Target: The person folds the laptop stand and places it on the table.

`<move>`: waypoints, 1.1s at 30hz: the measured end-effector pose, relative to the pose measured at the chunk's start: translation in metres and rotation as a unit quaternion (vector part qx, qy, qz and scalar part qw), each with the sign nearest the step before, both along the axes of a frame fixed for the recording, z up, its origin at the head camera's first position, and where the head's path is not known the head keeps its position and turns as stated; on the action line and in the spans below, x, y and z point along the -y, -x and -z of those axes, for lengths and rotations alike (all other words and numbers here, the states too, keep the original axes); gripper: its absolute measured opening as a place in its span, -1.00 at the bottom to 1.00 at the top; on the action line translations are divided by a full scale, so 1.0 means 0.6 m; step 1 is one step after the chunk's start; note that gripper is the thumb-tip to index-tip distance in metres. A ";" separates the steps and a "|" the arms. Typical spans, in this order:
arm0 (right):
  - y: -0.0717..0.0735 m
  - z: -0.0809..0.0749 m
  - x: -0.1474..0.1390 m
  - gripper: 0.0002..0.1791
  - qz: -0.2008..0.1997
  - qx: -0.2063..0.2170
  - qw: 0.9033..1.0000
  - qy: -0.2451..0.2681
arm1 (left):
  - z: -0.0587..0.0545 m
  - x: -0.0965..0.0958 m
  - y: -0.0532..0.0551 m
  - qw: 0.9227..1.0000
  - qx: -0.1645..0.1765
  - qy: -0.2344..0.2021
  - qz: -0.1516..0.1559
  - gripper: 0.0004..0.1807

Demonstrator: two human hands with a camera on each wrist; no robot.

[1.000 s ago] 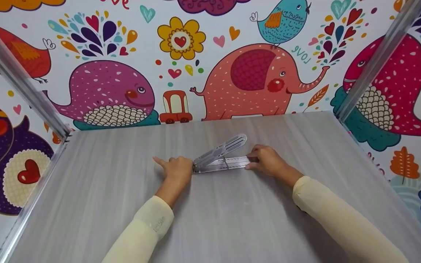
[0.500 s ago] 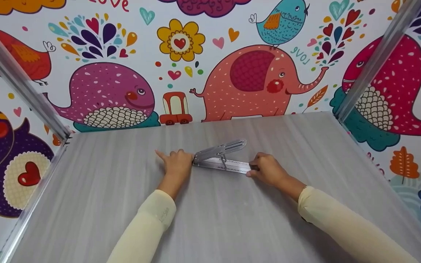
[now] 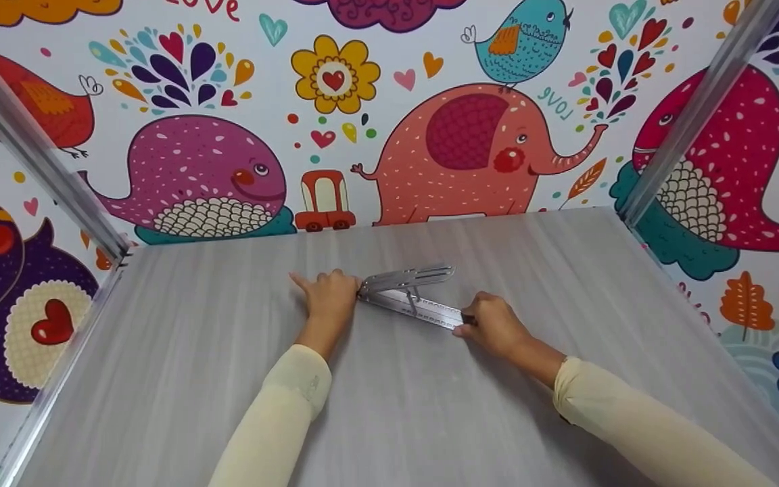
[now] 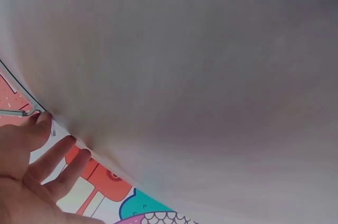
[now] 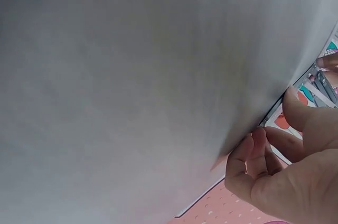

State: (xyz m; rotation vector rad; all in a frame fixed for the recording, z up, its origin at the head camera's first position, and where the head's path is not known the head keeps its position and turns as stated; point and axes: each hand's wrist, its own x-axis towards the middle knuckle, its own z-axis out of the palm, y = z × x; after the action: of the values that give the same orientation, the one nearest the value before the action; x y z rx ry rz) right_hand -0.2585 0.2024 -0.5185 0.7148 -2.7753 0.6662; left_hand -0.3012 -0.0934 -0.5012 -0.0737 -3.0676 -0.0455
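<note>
A silver hinged metal stand (image 3: 430, 315) lies at the middle of the table in the head view. Its slotted upper arm (image 3: 423, 275) is raised at a shallow angle, and a thin strut reaches down to the lower bar. At the hinge end, my left hand (image 3: 331, 299) pinches the stand; in the left wrist view the thumb (image 4: 43, 123) is right at the hinge and other fingers extend loosely. My right hand (image 3: 496, 323) pinches the far end of the lower bar beside a dark end piece (image 3: 468, 318). In the right wrist view, that hand's thumb (image 5: 293, 106) presses along the bar.
The grey wood-grain table (image 3: 389, 419) meets a wall (image 3: 261, 128) printed with cartoon animals at its back. Metal posts (image 3: 694, 128) rise at the back corners, and a metal rail (image 3: 44, 392) runs along the left side.
The stand has turned clockwise, its right end coming nearer the person. My right hand has moved down with it, my left slightly up. The upper arm's tip now appears lower.
</note>
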 end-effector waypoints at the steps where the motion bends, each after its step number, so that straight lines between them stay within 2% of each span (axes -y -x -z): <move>1: -0.001 0.000 0.000 -0.77 0.001 0.002 1.000 0.000 | 0.001 0.000 0.001 1.000 0.002 -0.002 -0.002 -0.77; 10: -0.005 -0.002 0.001 -0.78 0.003 0.006 1.000 0.000 | 0.002 -0.003 0.001 1.000 0.004 0.002 -0.010 -0.76; 15: -0.002 -0.003 0.000 -0.76 -0.009 0.007 1.000 -0.001 | -0.002 -0.009 -0.006 1.000 0.000 -0.009 -0.006 -0.77; 19: 0.004 -0.009 -0.007 -0.75 -0.022 0.034 0.999 0.005 | -0.009 -0.021 -0.016 1.000 -0.006 -0.023 0.002 -0.73; 23: 0.009 -0.010 -0.018 -0.76 -0.043 0.052 0.998 0.016 | -0.020 -0.044 -0.025 0.998 -0.011 -0.055 0.019 -0.57; 26: 0.014 -0.009 -0.027 -0.65 -0.064 0.056 0.996 0.018 | -0.033 -0.060 -0.028 0.995 -0.010 -0.094 0.042 -0.49; 29: 0.022 -0.011 -0.035 -0.61 -0.085 0.065 0.994 0.008 | -0.045 -0.072 -0.031 0.990 -0.009 -0.128 0.065 -0.48; 33: 0.036 -0.016 -0.043 -0.59 -0.107 0.098 0.989 -0.003 | -0.053 -0.083 -0.034 0.986 -0.012 -0.147 0.077 -0.53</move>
State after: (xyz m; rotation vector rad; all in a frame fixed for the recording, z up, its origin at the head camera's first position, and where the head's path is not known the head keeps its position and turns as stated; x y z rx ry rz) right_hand -0.2801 0.2282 -0.5087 1.0114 -2.9031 0.8090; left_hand -0.2811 -0.0437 -0.4696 -0.2896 -2.9865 -0.5005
